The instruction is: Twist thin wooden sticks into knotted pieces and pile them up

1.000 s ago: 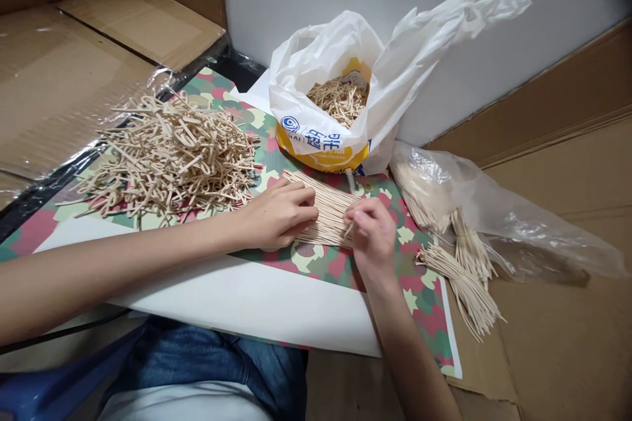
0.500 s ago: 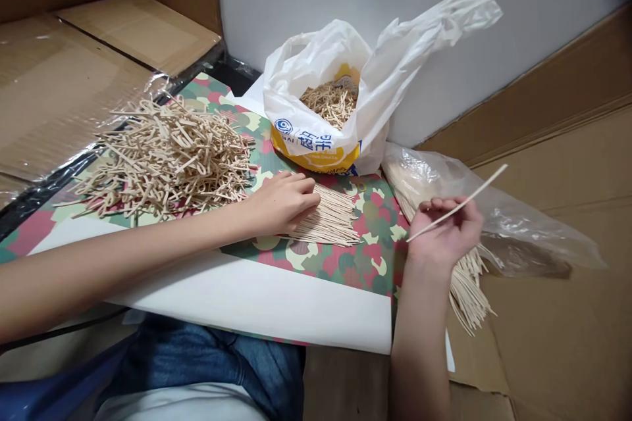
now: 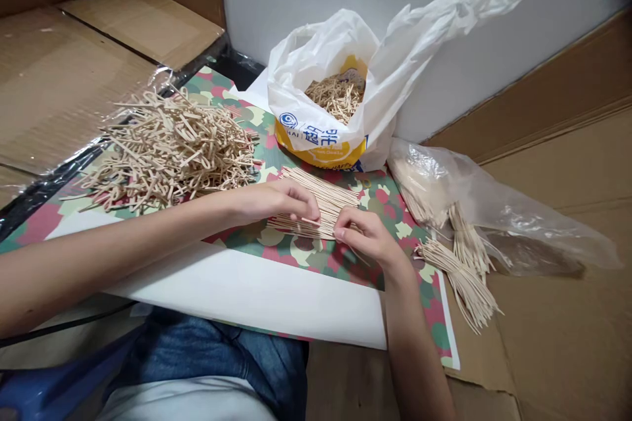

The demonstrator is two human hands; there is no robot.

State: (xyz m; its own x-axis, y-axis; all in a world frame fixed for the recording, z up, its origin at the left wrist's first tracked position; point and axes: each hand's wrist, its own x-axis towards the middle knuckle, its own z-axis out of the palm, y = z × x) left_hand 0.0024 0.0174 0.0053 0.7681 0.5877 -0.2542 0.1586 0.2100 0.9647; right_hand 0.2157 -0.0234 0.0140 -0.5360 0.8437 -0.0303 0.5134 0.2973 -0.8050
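Holds the left hand curled over a flat row of thin pale strips on the patterned sheet, clamped or not, cannot tell; pinches one strip with the right hand at the row's near right edge. Has a loose heap to the left, a white bag beyond, bundles to the right.

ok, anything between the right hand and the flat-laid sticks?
Nothing visible: the right hand is at the near right edge of the sticks. The left hand is over their left part, not between.
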